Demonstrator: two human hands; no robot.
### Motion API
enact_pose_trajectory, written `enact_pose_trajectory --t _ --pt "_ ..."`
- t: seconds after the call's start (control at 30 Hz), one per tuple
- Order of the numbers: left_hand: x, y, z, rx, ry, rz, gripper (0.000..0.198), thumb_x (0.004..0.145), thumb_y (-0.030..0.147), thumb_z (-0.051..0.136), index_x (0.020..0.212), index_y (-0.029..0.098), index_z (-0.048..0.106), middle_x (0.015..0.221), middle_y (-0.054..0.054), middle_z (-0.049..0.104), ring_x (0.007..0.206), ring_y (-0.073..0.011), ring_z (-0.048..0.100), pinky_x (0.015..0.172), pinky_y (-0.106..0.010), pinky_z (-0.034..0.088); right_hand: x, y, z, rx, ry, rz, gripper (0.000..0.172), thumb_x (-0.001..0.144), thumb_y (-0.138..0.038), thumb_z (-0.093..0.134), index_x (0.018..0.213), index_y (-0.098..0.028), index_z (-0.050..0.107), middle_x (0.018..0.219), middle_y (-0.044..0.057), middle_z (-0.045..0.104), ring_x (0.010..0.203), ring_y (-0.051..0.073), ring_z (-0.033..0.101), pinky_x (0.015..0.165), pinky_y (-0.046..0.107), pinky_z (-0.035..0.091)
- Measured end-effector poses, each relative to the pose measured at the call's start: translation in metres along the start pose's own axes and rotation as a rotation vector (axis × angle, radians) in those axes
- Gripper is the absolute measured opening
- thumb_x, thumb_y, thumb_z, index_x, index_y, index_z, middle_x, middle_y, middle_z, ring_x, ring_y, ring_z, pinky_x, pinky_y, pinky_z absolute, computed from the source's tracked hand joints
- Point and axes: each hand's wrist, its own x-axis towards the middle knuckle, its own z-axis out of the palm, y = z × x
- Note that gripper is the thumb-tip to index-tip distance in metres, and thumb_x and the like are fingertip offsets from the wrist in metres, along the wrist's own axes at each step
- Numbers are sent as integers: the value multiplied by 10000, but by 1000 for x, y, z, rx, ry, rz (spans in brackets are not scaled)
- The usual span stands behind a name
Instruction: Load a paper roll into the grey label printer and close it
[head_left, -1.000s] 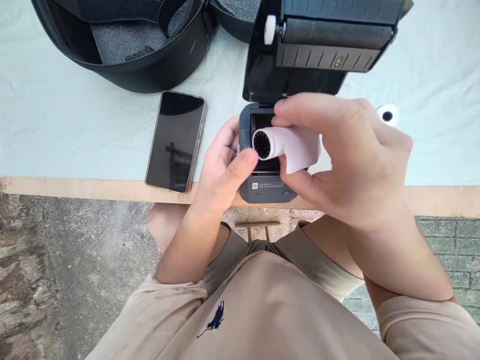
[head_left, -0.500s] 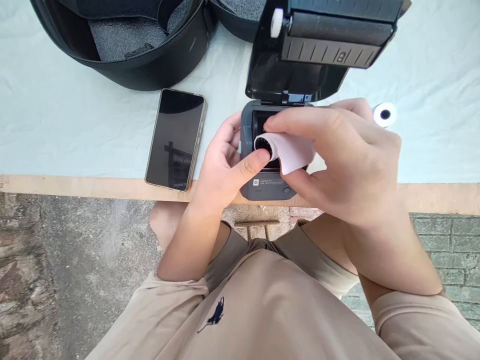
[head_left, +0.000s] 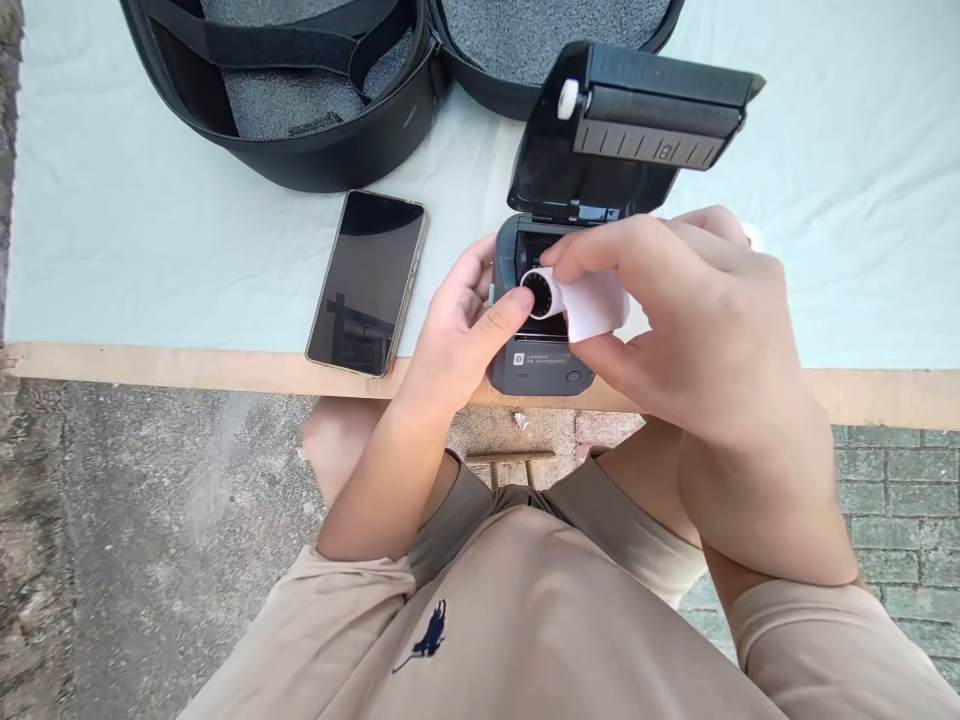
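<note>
A small dark grey printer (head_left: 541,368) stands at the table's front edge with its lid (head_left: 637,120) swung up and back. My right hand (head_left: 697,310) is closed around a pale pink paper roll (head_left: 592,300) and holds it just above the printer's open bay, the roll's black core end facing left. My left hand (head_left: 457,330) grips the printer's left side, its thumb pressed against the roll's end.
A black phone (head_left: 367,282) lies screen up left of the printer. An open black zip case (head_left: 315,90) with grey foam sits at the back. A pale cloth (head_left: 150,230) covers the table; its wooden edge (head_left: 150,365) runs along the front.
The roll has come lower and closer to the printer's bay, and my left thumb has shifted onto its end. The view has tilted, so the lid shows more fully.
</note>
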Motion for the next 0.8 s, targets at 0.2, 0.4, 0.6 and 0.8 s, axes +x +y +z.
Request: enact_pose_trajectory --t 0.2,0.4,0.6,0.8 --pt "0 0 2 6 17 1 431 891 513 606 1255 287 569 1337 -1 634 1424 -272 480 1136 -399 484 1 -3 3 -52 18 -17 114 921 -219 468 959 -316 514 1028 -67 732 905 211 701 761 406 464" --pt "-1 0 2 -2 -21 -6 425 892 519 603 1252 296 561 1284 -2 656 1342 -278 566 1088 -418 526 1 -2 2 18 21 -70 160 860 -181 542 966 -297 511 994 -33 719 940 234 695 777 411 506" --pt "0 0 4 -28 -7 -1 431 876 575 600 1207 301 575 1246 4 665 1384 -278 528 1086 -411 527 0 3 6 111 71 -107 286 801 -122 572 1007 -308 505 1000 -26 711 958 217 700 768 389 554" --pt "1 1 5 -58 -4 -25 389 902 539 584 1202 291 581 1246 7 665 1422 -261 486 1151 -419 474 3 13 9 224 20 -127 343 743 -117 619 1006 -299 496 1011 -30 710 946 201 699 747 364 556"
